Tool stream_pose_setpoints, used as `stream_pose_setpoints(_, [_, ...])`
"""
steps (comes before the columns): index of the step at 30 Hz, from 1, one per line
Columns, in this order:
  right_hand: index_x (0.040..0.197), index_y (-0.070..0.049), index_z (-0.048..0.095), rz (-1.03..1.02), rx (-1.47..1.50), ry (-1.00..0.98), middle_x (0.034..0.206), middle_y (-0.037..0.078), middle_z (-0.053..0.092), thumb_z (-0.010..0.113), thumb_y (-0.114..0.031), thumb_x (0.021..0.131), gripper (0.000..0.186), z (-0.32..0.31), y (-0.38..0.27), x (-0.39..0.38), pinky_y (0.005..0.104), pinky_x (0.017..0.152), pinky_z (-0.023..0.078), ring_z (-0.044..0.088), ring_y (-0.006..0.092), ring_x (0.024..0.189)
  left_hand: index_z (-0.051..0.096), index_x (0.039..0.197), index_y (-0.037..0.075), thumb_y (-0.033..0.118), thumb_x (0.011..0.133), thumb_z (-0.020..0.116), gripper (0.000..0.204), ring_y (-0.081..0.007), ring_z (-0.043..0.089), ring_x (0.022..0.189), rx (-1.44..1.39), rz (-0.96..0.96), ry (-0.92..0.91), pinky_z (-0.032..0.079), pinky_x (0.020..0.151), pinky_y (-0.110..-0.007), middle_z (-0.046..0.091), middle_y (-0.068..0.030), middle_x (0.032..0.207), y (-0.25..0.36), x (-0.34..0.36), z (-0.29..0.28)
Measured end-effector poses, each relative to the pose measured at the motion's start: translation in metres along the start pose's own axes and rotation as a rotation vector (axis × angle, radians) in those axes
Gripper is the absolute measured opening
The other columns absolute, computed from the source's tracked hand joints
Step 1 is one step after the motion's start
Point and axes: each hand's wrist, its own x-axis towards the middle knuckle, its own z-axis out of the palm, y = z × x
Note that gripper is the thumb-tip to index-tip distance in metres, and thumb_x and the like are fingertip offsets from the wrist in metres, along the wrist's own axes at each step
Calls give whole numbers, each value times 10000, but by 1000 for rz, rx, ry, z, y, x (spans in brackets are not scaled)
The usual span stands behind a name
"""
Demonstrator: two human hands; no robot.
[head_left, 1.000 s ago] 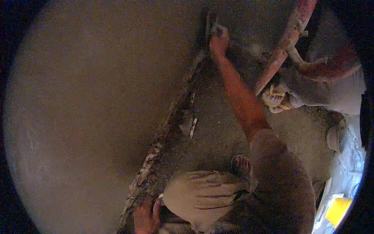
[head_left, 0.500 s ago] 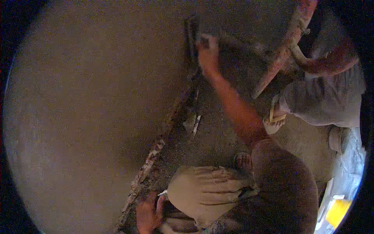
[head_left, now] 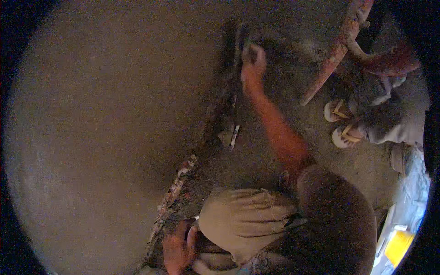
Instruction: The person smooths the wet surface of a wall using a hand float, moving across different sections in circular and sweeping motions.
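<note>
Near at hand, the left hand point(head_left: 178, 252) sits low by the bent knee point(head_left: 243, 220); whether its fingers grip anything, I can't tell. Farther off, on a long reach, the right hand point(head_left: 254, 64) has its fingers curled round the trowel point(head_left: 239, 41), down by the foot of the wall point(head_left: 101, 123); it's too blurred to swear the blade touches. I'd keep it flat, pressing evenly, without overstretching. The crumbly edge point(head_left: 176, 185) runs from near left to far middle and could snag a corner. The wall's broad face leaves sweeping room leftward; rightward lie a white strip point(head_left: 234, 136), then a co-worker's feet point(head_left: 346, 136) and a slanting pole point(head_left: 337, 55).
</note>
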Motion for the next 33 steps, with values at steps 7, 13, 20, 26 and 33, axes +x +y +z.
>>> stream_pose_setpoints(7, [1251,-31,603,-32,-78,-122,1185,129,665,625,-179,1001,291,10,71,71,381,998,443,595,249,1107,659,1241,71,317,1019,561,345,-473,616,1115,49,84,-20,487,964,-533,682,-236,1196,-2,6,-6])
stream_pose_setpoints(13, [1247,-33,604,20,-27,-238,1251,137,640,660,-162,961,319,17,-12,-105,388,1038,433,585,287,1185,629,1293,73,274,1021,545,348,-471,590,1177,-122,-40,-241,452,1031,-536,656,-230,1263,-1,23,-16])
stream_pose_setpoints(20, [1257,-16,598,-125,72,-421,1294,174,614,650,-140,953,332,-13,-67,-172,415,1116,384,555,325,1277,625,1312,88,304,1018,556,371,-451,589,1196,-120,-52,-214,457,1031,-533,643,-232,1291,2,22,-15])
stream_pose_setpoints(26, [1189,-15,617,-55,120,79,1157,110,634,689,-197,953,307,24,-51,57,394,990,436,572,242,1093,659,1254,78,386,1004,573,405,-446,616,1149,-63,-30,-62,469,1009,-531,673,-227,1236,-17,11,5])
stream_pose_setpoints(33, [1191,-69,637,241,164,-108,1100,84,666,700,-163,933,282,30,-5,184,383,898,490,606,225,1009,671,1244,83,437,1015,539,442,-451,633,1112,-97,-80,-191,479,985,-546,689,-226,1196,0,29,-10])
